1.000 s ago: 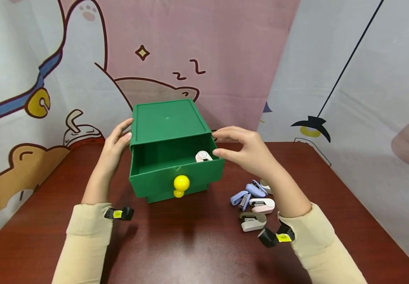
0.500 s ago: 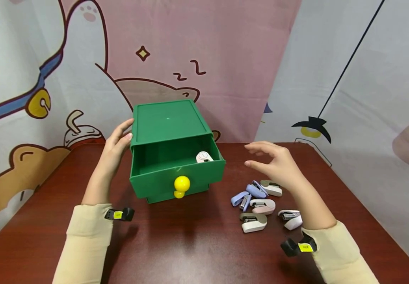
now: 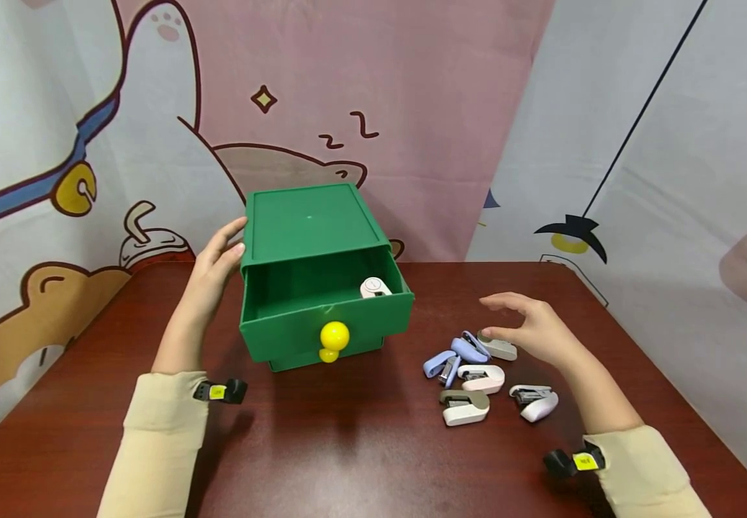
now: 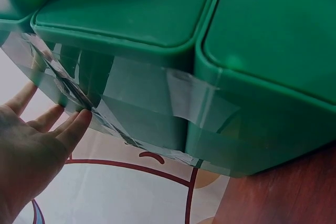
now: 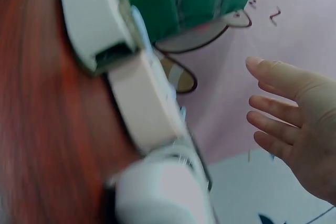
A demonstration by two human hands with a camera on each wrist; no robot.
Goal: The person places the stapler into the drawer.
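A green drawer box (image 3: 311,223) stands on the table, its drawer (image 3: 283,332) pulled out and a yellow ball knob (image 3: 334,336) on the front. Inside, at the drawer's right, lies a white stapler (image 3: 373,288). My left hand (image 3: 213,272) rests its fingertips against the box's left side, over clear tape (image 4: 184,98) in the left wrist view. With nothing in it, my right hand (image 3: 535,331) hovers above the staplers on the right, fingers loosely bent. Nearest beneath it is an olive-and-white stapler (image 3: 501,350), partly covered by the thumb.
Several more staplers lie grouped on the dark red table (image 3: 360,460): blue ones (image 3: 471,350), a pale pink one (image 3: 482,378), another olive-and-white one (image 3: 465,408) and a white one (image 3: 537,403). A cartoon-printed curtain (image 3: 438,144) hangs behind the table.
My right hand has moved away from the drawer's right edge, rightward and down to above the staplers, uncovering the white one. My left hand stays at the box.
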